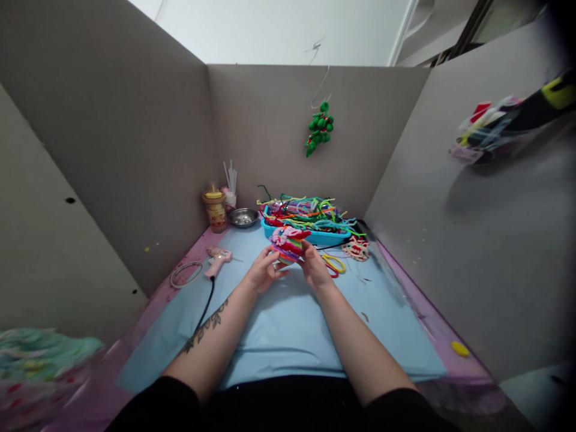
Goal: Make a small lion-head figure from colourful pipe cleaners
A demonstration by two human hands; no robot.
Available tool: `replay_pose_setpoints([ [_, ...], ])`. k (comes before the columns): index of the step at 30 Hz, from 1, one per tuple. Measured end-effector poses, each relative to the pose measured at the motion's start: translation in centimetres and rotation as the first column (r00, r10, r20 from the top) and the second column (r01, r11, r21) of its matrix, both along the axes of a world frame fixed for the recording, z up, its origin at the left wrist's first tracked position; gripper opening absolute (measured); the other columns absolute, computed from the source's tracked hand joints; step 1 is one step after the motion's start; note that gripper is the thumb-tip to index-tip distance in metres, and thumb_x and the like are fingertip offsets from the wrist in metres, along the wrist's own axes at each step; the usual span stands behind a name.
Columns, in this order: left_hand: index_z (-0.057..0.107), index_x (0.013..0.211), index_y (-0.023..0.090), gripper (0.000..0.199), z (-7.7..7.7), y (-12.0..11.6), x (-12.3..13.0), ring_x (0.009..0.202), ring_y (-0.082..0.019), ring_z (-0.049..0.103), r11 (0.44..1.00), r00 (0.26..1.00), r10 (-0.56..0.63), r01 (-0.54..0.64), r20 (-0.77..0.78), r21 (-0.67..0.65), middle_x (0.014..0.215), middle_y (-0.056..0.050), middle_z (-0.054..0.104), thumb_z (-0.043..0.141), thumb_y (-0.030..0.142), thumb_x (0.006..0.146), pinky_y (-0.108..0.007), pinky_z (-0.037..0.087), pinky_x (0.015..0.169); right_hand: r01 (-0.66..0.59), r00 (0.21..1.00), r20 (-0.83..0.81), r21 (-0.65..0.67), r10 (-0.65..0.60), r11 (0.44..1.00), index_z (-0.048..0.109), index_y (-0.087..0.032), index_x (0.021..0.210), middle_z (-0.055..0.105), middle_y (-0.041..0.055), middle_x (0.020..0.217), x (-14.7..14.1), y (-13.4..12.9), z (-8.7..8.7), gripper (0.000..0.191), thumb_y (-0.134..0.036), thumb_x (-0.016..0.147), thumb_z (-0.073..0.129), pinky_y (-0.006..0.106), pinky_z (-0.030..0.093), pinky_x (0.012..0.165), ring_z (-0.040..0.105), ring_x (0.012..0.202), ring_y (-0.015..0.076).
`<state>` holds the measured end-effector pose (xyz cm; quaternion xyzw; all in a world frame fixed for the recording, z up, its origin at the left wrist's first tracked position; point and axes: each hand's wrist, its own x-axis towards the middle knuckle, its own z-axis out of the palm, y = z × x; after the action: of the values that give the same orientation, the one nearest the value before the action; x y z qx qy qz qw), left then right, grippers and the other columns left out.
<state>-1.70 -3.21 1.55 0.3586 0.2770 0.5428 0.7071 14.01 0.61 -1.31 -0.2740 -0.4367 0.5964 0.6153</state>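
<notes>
A small rainbow-striped object (290, 247) with pink loops on top is held above the blue sheet, between my two hands. My left hand (266, 270) grips its left side, and my right hand (314, 264) has its fingers on the right side. Just behind it stands a blue tray (315, 236) heaped with colourful fuzzy stems (310, 213). To the left of my left hand lies a pink glue gun (219, 260) with a black cord.
A metal bowl (243, 217), a lidded cup (215, 210) and white sticks (231, 178) stand back left. Scissors (333, 264) and a red-and-cream piece (356, 248) lie right. A green ornament (320, 128) hangs at the back; grey panels (270, 132) enclose the table.
</notes>
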Motion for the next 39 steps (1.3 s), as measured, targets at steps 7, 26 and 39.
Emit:
replay_pose_setpoints([
  [7,0.058,0.11,0.025,0.048,0.0,0.1,-0.7,0.104,-0.024,0.064,0.996,0.993,-0.092,0.093,0.07,-0.004,0.116,-0.008,0.064,0.074,0.048,0.072,-0.035,0.053,0.079,0.289,0.954,-0.056,-0.077,-0.293,0.954,0.063,-0.024,0.08,0.068,0.0,0.082,0.8,0.9,0.4,0.045,-0.059,0.058,0.079,0.029,0.046,0.072,0.063,0.082,0.0182],
  [26,0.061,0.109,0.024,0.053,0.0,0.2,-0.8,0.107,-0.028,0.064,0.995,0.995,-0.096,0.096,-0.027,-0.01,0.114,-0.01,0.067,0.07,0.061,0.071,-0.036,0.055,0.078,0.456,0.862,0.203,0.089,-0.464,0.886,0.064,-0.019,0.064,0.058,-0.0037,0.056,1.7,1.0,0.2,0.029,-0.042,0.057,0.081,0.028,0.039,0.06,0.047,0.057,0.0133],
  [39,0.061,0.11,0.023,0.057,0.0,0.5,-1.0,0.108,-0.028,0.063,0.993,0.993,-0.114,0.113,-0.037,-0.026,0.119,-0.012,0.065,0.059,0.069,0.075,-0.036,0.055,0.074,0.424,0.804,0.352,0.224,-0.479,0.877,0.068,-0.02,0.068,0.069,0.0064,0.087,2.3,1.1,-0.1,0.033,-0.052,0.074,0.068,0.041,0.045,0.092,0.06,0.092,0.0245],
])
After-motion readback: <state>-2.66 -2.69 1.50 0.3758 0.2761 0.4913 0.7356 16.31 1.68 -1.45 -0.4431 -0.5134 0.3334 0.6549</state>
